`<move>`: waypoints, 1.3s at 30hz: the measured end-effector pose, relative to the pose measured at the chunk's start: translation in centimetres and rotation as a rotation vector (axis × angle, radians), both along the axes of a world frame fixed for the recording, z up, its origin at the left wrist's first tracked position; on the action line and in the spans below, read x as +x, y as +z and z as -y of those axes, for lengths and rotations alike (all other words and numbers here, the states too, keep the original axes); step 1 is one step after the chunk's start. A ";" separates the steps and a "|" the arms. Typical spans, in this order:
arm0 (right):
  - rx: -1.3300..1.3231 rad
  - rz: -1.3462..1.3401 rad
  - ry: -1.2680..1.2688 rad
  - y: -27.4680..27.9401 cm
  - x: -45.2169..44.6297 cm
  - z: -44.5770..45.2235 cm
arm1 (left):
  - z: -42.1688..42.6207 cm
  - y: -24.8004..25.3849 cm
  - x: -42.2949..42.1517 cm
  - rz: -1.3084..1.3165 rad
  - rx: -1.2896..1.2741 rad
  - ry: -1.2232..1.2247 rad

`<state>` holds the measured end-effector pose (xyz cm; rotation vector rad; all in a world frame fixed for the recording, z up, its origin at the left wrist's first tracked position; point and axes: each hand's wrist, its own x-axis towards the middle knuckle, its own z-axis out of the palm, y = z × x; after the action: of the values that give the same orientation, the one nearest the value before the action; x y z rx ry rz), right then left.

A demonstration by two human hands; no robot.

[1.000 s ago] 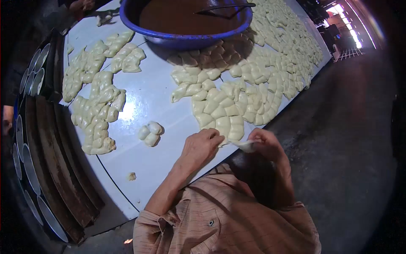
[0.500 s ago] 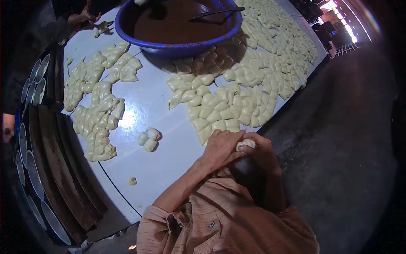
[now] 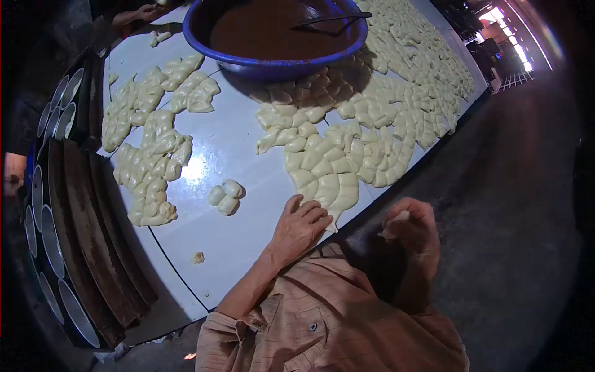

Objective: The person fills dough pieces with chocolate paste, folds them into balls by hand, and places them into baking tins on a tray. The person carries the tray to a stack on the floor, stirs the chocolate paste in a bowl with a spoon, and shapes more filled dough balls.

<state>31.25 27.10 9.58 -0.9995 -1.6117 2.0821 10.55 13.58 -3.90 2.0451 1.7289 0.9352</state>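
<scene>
Dough sheet (image 3: 325,167): pale, glossy, soft, scored into pillowy lobes; lies on smooth white table (image 3: 242,248), near edge drawn to a point. Left hand (image 3: 300,226) palm down at that edge, fingers slightly bent, close together. Right hand (image 3: 415,224), raised off table, curled, pinching dough piece (image 3: 396,224).

white tabletop (image 3: 235,248) | dark floor (image 3: 496,204) | bright opening (image 3: 511,37), upper right | dim room
</scene>
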 end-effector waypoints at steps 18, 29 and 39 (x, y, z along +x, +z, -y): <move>0.885 0.122 0.077 -5.2 -12.9 -1.5 | -3.2 7.6 -4.5 0.612 0.151 0.700; -0.394 -0.504 0.079 -0.9 -20.1 -5.8 | -11.8 7.0 -5.9 1.012 0.549 0.477; 0.919 0.267 0.603 -2.1 -32.2 -21.6 | -6.6 5.0 -7.9 1.254 -0.150 0.664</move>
<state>-0.99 48.70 7.47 -0.4876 -2.8575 1.1613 2.62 20.21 1.05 0.3963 1.5292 1.6641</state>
